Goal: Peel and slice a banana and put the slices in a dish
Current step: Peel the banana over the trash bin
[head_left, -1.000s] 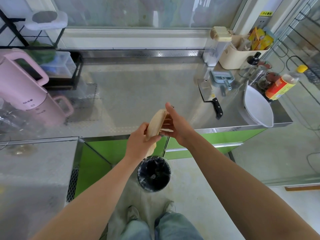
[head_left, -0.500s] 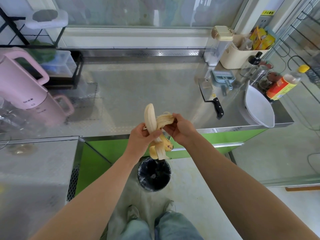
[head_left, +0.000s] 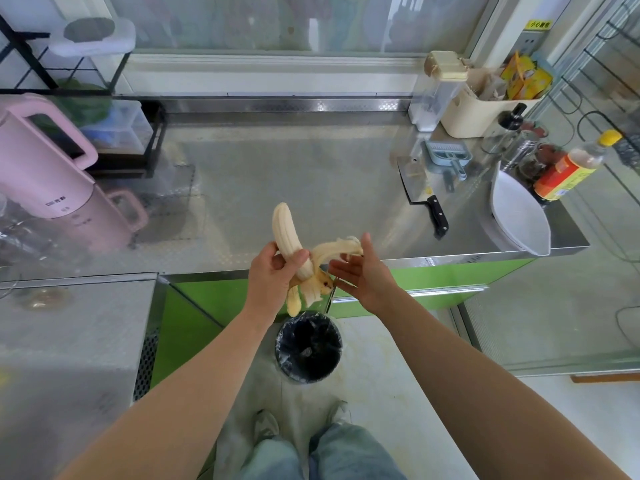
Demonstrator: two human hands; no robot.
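Note:
My left hand (head_left: 273, 277) grips a banana (head_left: 284, 230) by its lower half, in front of the steel counter's front edge (head_left: 450, 259). The bare pale top half stands upright above my fist. Peel strips hang below my hand, and one strip (head_left: 332, 249) is spread out to the right. My right hand (head_left: 365, 277) is beside it with fingers extended, and the strip's tip touches it near the thumb. A white oval dish (head_left: 519, 216) lies at the counter's right end. A cleaver (head_left: 417, 183) with a black handle lies left of the dish.
A black-lined bin (head_left: 309, 346) stands on the floor right under the banana. A pink kettle (head_left: 45, 174) sits at the counter's left. Bottles (head_left: 568, 168), a cream caddy (head_left: 485, 109) and a blue tool (head_left: 446, 155) crowd the back right corner.
The peel has been stripped down and the banana's top half has become bare. My right hand has drawn one strip out to the right and its fingers have opened.

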